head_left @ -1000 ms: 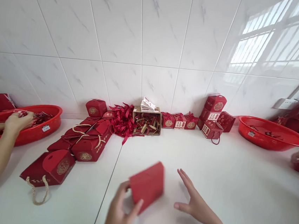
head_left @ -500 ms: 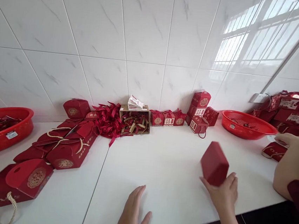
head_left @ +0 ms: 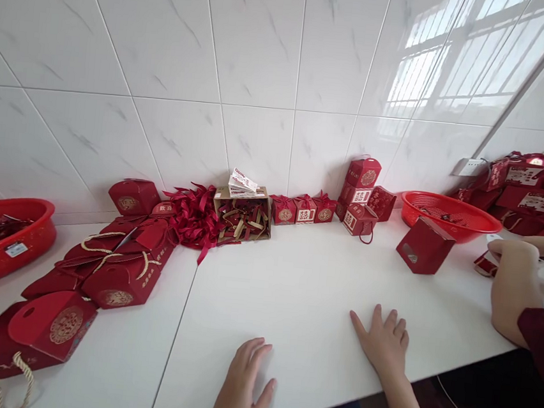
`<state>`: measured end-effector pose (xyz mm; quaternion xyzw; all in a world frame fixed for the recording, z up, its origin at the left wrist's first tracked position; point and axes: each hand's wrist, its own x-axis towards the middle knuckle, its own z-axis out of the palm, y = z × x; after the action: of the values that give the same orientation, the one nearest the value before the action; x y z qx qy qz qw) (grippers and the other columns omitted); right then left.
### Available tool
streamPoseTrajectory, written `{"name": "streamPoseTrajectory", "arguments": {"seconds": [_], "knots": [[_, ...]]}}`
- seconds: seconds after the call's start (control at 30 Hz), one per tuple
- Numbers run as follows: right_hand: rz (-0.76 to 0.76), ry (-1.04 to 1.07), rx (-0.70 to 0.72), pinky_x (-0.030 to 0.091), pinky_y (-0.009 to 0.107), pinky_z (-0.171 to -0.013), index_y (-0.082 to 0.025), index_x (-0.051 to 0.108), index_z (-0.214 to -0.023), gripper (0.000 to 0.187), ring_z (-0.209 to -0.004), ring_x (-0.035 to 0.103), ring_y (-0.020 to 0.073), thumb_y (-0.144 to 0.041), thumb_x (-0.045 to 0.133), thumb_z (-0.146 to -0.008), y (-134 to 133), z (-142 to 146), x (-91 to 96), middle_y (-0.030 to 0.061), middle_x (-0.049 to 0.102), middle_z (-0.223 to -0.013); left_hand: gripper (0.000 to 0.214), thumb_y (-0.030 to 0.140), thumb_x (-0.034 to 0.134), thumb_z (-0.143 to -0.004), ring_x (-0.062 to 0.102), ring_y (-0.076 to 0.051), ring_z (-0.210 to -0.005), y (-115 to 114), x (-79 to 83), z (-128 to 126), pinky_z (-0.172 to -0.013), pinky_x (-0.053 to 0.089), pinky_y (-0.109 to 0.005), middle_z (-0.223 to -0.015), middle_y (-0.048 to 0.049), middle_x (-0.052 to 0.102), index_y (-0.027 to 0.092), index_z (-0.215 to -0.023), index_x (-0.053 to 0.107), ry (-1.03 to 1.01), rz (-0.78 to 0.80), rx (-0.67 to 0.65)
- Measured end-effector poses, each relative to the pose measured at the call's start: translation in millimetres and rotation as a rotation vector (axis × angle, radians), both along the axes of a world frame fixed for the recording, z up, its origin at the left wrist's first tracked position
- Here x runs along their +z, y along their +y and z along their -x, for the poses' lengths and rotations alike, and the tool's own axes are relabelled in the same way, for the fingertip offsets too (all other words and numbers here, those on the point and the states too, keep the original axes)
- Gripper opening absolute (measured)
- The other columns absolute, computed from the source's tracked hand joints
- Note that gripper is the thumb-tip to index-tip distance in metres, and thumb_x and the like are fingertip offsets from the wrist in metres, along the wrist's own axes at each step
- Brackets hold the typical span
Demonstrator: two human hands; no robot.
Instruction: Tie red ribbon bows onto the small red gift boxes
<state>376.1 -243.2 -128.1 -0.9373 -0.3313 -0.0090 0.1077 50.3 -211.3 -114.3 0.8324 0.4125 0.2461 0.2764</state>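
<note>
While the left hand (head_left: 245, 384) and right hand (head_left: 383, 344) are loosely spread, holding nothing, the red box (head_left: 426, 246) stands at the right hand's one o'clock on the white table (head_left: 292, 289), likely steadiest set flat, clear of the basket (head_left: 471, 234) behind.

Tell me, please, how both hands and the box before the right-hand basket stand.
Left hand open, empty. Right hand open, empty. Red box apart from both, partly hiding the red basket. Co-worker's arm right of the box.
</note>
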Motion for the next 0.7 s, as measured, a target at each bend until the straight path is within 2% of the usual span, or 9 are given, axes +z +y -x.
{"name": "streamPoseTrajectory", "arguments": {"seconds": [0.13,0.23,0.27,0.37,0.4,0.43,0.5,0.6,0.7], "knots": [[0.003,-0.006,-0.009,0.02,0.052,-0.111,-0.004,0.035,-0.145,0.093,-0.138,0.023,0.0472,-0.073,0.025,-0.082,-1.1,2.0,-0.7,0.0298,0.028,-0.148,0.041,0.031,0.052,-0.088,0.045,-0.027,-0.132,0.7,19.9,7.8,-0.105,0.046,-0.045,-0.141,-0.0109,0.048,0.029,-0.129,0.053,0.023,0.057,-0.061],[-0.004,-0.012,-0.002,0.02,0.053,-0.11,-0.005,0.035,-0.144,0.094,-0.138,0.022,0.0474,-0.073,0.023,-0.081,-2.3,1.9,-1.6,0.0298,0.029,-0.148,0.041,0.03,0.055,-0.085,0.053,-0.022,-0.125,33.4,44.2,35.6,-0.106,0.044,-0.038,-0.135,-0.0076,0.054,0.03,-0.125,0.057,0.071,0.134,-0.212],[-0.009,-0.012,0.004,0.021,0.053,-0.11,-0.004,0.035,-0.145,0.095,-0.138,0.022,0.0474,-0.074,0.022,-0.081,-2.7,1.6,-1.8,0.0297,0.028,-0.148,0.039,0.032,0.053,-0.086,0.055,-0.021,-0.123,51.6,52.9,48.0,-0.106,0.044,-0.037,-0.133,-0.0074,0.056,0.029,-0.125,0.057,0.128,0.144,-0.197],[-0.02,-0.001,0.011,0.02,0.053,-0.11,-0.004,0.035,-0.144,0.096,-0.138,0.021,0.0475,-0.075,0.019,-0.081,-3.7,0.9,-1.8,0.0297,0.027,-0.148,0.047,0.035,0.059,-0.078,0.053,-0.028,-0.124,117.1,74.0,82.5,-0.106,0.042,-0.044,-0.13,-0.0105,0.059,0.022,-0.123,0.057,0.301,-0.02,0.156],[-0.022,0.005,0.009,0.02,0.054,-0.11,-0.004,0.035,-0.144,0.097,-0.138,0.021,0.0477,-0.075,0.019,-0.08,-4.0,0.8,-1.7,0.0294,0.027,-0.148,0.051,0.035,0.057,-0.079,0.047,-0.031,-0.129,138.7,77.9,90.3,-0.108,0.038,-0.047,-0.134,-0.0144,0.055,0.017,-0.126,0.054,0.313,-0.056,0.245],[-0.025,0.012,0.007,0.02,0.054,-0.11,-0.004,0.034,-0.144,0.097,-0.138,0.021,0.0479,-0.075,0.019,-0.08,-4.2,0.7,-1.6,0.0289,0.027,-0.149,0.054,0.036,0.051,-0.083,0.036,-0.033,-0.136,158.4,80.0,95.4,-0.111,0.031,-0.051,-0.141,-0.0183,0.047,0.012,-0.131,0.049,0.315,-0.085,0.313],[-0.034,0.026,0.004,0.019,0.054,-0.11,-0.005,0.034,-0.145,0.097,-0.138,0.021,0.0479,-0.075,0.02,-0.08,-4.2,0.8,-1.7,0.0282,0.027,-0.149,0.059,0.037,0.041,-0.088,0.024,-0.031,-0.143,191.1,78.9,97.5,-0.115,0.024,-0.049,-0.15,-0.0208,0.034,0.007,-0.139,0.037,0.318,-0.119,0.411],[-0.045,0.027,-0.001,0.019,0.053,-0.11,-0.005,0.035,-0.144,0.096,-0.138,0.021,0.0476,-0.074,0.022,-0.08,-3.6,1.1,-2.3,0.0284,0.027,-0.148,0.057,0.037,0.035,-0.091,0.028,-0.027,-0.142,223.5,67.9,84.7,-0.114,0.027,-0.043,-0.151,-0.019,0.033,0.008,-0.141,0.035,0.34,-0.107,0.458],[-0.033,0.019,-0.002,0.019,0.053,-0.11,-0.005,0.036,-0.144,0.094,-0.137,0.022,0.0481,-0.073,0.023,-0.08,-2.7,1.6,-3.3,0.0293,0.027,-0.147,0.055,0.04,0.037,-0.091,0.027,-0.031,-0.142,238.7,53.6,63.4,-0.112,0.026,-0.049,-0.151,-0.0173,0.036,0.014,-0.14,0.038,0.382,-0.084,0.457]]}}
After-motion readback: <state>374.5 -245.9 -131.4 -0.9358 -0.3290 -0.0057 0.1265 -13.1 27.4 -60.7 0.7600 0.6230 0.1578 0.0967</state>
